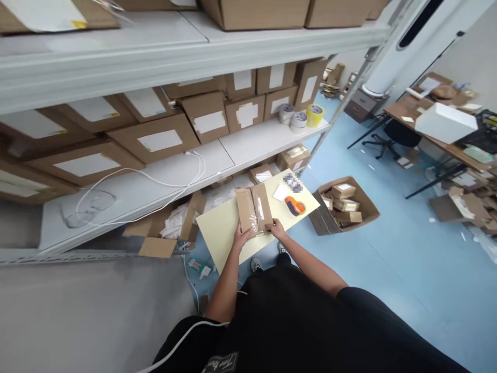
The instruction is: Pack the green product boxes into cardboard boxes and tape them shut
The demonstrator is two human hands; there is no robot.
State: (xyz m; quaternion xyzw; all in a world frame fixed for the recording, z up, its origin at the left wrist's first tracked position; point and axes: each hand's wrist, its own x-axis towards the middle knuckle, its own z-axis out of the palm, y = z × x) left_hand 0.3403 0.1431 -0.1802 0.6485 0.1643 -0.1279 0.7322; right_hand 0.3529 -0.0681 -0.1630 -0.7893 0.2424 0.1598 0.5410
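A small cardboard box [244,204] with clear, shiny tape along its middle seam sits over a pale yellow board [217,228]. My left hand [241,237] grips its near left corner. At the near right corner, my right hand [276,229] has its fingers closed on the edge. Right of the box lies an orange and dark blue tape dispenser [295,205]. Beside that are a white slip of paper [280,192] and a blurred-out dark item [293,182].
Shelves [256,147] hold several labelled boxes and tape rolls [298,120]. A white cable [155,178] crosses the middle shelf. An open carton [171,228] stands at left. On the floor at right, a large carton [367,202] holds several small boxes. A cluttered desk [404,111] stands beyond.
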